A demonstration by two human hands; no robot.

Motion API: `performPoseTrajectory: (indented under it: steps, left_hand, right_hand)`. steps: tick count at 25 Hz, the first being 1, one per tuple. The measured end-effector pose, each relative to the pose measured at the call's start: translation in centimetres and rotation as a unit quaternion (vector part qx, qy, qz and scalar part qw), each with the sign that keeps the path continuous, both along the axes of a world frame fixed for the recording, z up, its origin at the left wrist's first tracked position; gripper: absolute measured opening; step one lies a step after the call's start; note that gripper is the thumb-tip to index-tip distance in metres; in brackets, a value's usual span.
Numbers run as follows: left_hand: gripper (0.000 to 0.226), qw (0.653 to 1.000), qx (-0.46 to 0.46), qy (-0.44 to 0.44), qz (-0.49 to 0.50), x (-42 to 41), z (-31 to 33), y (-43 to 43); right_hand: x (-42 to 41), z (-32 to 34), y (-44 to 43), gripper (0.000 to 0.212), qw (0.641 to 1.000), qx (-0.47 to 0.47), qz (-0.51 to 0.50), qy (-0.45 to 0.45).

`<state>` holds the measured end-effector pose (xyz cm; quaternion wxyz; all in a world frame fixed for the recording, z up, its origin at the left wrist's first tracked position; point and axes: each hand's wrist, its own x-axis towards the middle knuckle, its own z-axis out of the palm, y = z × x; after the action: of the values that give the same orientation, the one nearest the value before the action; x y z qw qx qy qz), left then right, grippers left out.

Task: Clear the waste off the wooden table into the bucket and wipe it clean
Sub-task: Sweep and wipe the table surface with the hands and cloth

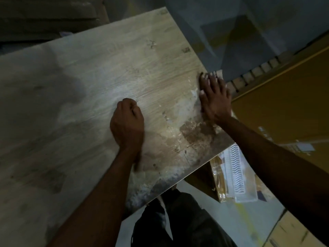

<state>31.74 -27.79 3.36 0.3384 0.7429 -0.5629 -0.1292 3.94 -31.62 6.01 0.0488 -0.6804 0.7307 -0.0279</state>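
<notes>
The wooden table [99,72] fills most of the view, its top dusty, with white powder and a brown stain [194,131] near the right edge. My left hand [127,122] rests on the table's middle as a closed fist; nothing shows in it. My right hand [214,98] lies flat with straight fingers at the table's right edge, pressing on the white dust there. Small pale scraps [216,74] sit just past its fingertips at the edge. No bucket is in view.
Brown cardboard boxes [284,107] stand close along the table's right side. A clear plastic pack with a white wavy insert [236,177] lies on a box below the table's corner. My dark trousers [178,220] show under the near edge.
</notes>
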Motion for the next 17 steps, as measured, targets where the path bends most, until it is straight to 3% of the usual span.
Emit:
performPoseTrajectory:
  steps: [2, 3, 5, 6, 7, 9, 10, 11, 12, 14, 15, 16, 17]
  left_hand:
    - [0.012, 1.000, 0.000, 0.015, 0.015, 0.1, 0.2, 0.0]
    - [0.015, 0.999, 0.000, 0.042, 0.021, 0.1, 0.5, 0.0]
    - [0.021, 0.993, 0.012, 0.102, 0.049, 0.1, 1.4, 0.2]
    - [0.025, 0.990, 0.021, 0.123, 0.071, 0.1, 1.6, 0.1]
    - [0.026, 0.985, 0.025, 0.144, 0.089, 0.1, 1.8, 0.0]
    - [0.025, 0.966, -0.004, 0.227, 0.127, 0.6, 2.0, -0.4]
    - [0.022, 0.947, -0.031, 0.281, 0.150, 1.4, 2.1, -0.9]
    - [0.017, 0.930, -0.056, 0.320, 0.174, 2.6, 2.3, -1.5]
    - [0.011, 0.920, -0.073, 0.332, 0.195, 4.2, 2.1, -2.0]
    - [0.012, 0.924, -0.086, 0.299, 0.224, 7.8, 2.5, -2.4]
    - [0.015, 0.929, -0.089, 0.278, 0.228, 9.2, 2.8, -2.4]
    - [0.016, 0.935, -0.086, 0.257, 0.226, 10.4, 3.0, -2.4]
    - [0.016, 0.943, -0.073, 0.237, 0.222, 11.3, 3.0, -2.5]
  right_hand:
    - [2.4, 0.3, 0.3, 0.066, 0.999, 0.039, 0.006, -0.008]
    - [5.1, -0.4, 2.5, 0.063, 0.995, 0.031, 0.095, 0.006]
    - [8.0, -1.8, 5.6, 0.058, 0.943, 0.040, 0.330, 0.011]
    - [8.0, -1.7, 4.1, 0.058, 0.927, 0.037, 0.372, 0.010]
    - [7.8, -1.6, 1.1, 0.058, 0.939, 0.022, 0.342, 0.029]
    - [8.6, -0.3, -4.1, 0.059, 0.998, 0.013, 0.062, -0.005]
    - [10.4, 0.1, -4.5, 0.059, 0.999, 0.031, -0.018, -0.034]
    - [12.9, -0.3, -3.3, 0.060, 0.999, 0.020, 0.001, -0.047]
    - [16.3, -1.3, -0.5, 0.062, 0.991, -0.005, 0.113, -0.072]
    - [22.7, -2.2, 4.5, 0.067, 0.914, 0.009, 0.398, -0.081]
    - [23.9, -2.2, 3.3, 0.065, 0.885, 0.019, 0.457, -0.083]
    - [24.5, -2.5, 0.5, 0.061, 0.893, -0.015, 0.446, -0.063]
    - [24.3, -2.3, -3.3, 0.058, 0.932, -0.026, 0.359, -0.050]
